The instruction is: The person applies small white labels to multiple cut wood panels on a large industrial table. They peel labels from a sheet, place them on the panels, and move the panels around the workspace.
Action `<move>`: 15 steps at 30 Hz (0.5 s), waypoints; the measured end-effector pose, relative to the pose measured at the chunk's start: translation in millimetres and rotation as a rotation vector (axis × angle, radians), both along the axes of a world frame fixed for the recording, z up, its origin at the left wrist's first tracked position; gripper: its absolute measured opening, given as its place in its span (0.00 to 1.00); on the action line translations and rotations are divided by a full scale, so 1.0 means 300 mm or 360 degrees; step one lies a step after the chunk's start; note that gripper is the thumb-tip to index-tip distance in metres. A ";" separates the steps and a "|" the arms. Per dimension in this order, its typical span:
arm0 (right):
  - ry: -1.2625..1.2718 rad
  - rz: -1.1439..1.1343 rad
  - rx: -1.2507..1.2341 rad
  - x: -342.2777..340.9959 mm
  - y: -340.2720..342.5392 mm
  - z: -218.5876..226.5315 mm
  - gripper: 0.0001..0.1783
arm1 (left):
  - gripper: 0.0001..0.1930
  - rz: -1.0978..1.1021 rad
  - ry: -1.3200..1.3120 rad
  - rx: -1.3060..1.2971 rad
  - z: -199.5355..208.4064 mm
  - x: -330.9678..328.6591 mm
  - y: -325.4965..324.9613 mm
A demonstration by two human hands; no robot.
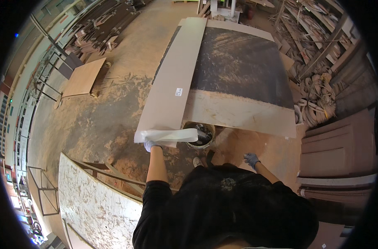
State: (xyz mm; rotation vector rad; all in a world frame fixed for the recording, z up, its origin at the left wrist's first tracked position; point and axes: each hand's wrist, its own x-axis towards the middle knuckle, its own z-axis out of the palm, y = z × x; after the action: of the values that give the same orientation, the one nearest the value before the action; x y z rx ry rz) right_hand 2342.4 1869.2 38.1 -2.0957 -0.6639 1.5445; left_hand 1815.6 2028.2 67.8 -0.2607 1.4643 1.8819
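A long grey-beige board [172, 70] lies lengthwise along the left side of a worktable, with a small white label [179, 92] on it. At the board's near end my left hand [151, 145], in a light grey glove, is closed on a whitish, see-through strip of plastic film [176, 135]. The film stretches rightward from the hand, over the rim of a round bucket [200, 145] with dark contents. Film partly hides the fingers. My right hand [251, 160], also gloved, hangs away from the table with its fingers apart and nothing in it.
The worktable has a dark, dusty top [243, 62] and a pale near panel [238, 110]. A scratched white panel [97, 203] leans at lower left. Brown door panels [342, 145] stand at right, below a heap of tangled strips [317, 99]. A low wooden platform [85, 78] sits far left.
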 end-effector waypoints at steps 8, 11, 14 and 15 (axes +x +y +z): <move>-0.0028 0.0272 0.0011 -0.065 0.029 -0.076 0.15 | 0.13 -0.0320 -0.0212 0.0094 -0.103 0.196 0.040; 0.0000 0.0371 -0.0031 -0.018 0.037 -0.096 0.14 | 0.13 -0.0298 -0.0469 -0.0088 -0.235 0.250 -0.060; -0.0140 0.0619 -0.0091 0.054 0.087 -0.057 0.16 | 0.14 -0.0207 -0.0510 -0.0088 -0.348 0.325 -0.123; -0.0119 0.0654 -0.0109 0.077 0.112 -0.035 0.16 | 0.14 -0.0153 -0.0534 -0.0163 -0.374 0.348 -0.127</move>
State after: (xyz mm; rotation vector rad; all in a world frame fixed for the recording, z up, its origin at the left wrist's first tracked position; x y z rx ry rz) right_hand 2365.6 1902.8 27.4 -2.1718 -1.1413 1.7242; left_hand 1920.2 1989.9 -44.4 -0.5190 1.3190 1.5985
